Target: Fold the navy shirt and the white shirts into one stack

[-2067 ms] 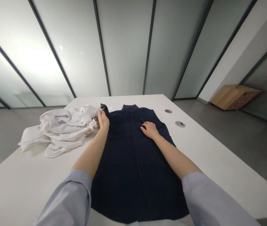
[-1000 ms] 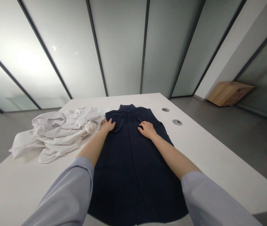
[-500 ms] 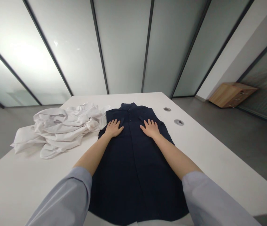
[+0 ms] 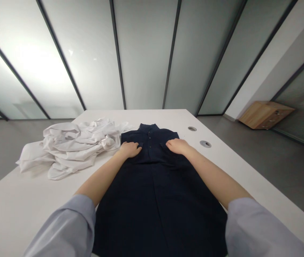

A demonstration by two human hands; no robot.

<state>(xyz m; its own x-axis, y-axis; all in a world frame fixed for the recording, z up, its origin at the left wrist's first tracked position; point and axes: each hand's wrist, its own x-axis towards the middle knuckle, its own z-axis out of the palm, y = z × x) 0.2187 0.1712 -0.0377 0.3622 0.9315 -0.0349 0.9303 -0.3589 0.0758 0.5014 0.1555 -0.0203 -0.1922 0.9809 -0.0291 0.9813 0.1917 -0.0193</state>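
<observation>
A dark navy shirt (image 4: 153,192) lies front up, with its collar (image 4: 148,127) at the far end and several small buttons down the placket. No sleeves show at its sides. My left hand (image 4: 131,149) is on the left chest of the shirt, its fingers curled into the cloth. On the right chest, my right hand (image 4: 178,145) has its fingers bent over the cloth, fingertips partly hidden. Between the hands a crosswise crease runs below the buttons. Both hands appear closed on the fabric.
A crumpled pile of white cloth (image 4: 79,146) lies left of the shirt on the white table (image 4: 251,200). Two round cable grommets (image 4: 205,144) sit at the right. Beyond the table stand frosted glass panels (image 4: 143,53) and a wooden cabinet (image 4: 264,114).
My hands lay flat with fingers spread; now their fingers are curled into the shirt. The cloth has gathered into a crosswise crease, and the right hand is slightly farther right.
</observation>
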